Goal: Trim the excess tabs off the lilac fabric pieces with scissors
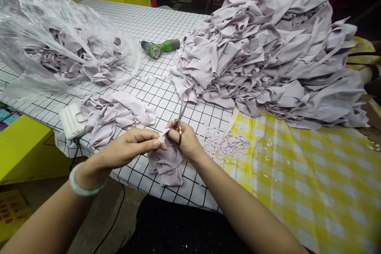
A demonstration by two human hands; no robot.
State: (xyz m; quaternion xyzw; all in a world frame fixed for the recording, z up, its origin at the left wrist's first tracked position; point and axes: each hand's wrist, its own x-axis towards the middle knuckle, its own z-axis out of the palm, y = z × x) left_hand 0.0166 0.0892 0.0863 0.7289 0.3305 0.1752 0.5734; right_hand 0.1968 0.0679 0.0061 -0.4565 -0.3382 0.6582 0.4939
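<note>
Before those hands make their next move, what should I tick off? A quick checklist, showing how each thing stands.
1. Left hand gripping the cloth: ok.
2. Scissors held in the right hand: ok.
3. Scissors pointing away from the left hand: ok.
4. Drill clear of both hands: ok.
5. Scraps swept away: not ok, they lie beside the right hand.
6. Scissors sharp: cannot tell.

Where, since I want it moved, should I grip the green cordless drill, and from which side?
Probably by the green handle of the cordless drill, from above and the near side: it lies flat, its dark nose toward the plastic bag, while the handle's end sits close to the fabric heap, leaving little room from the right.
</note>
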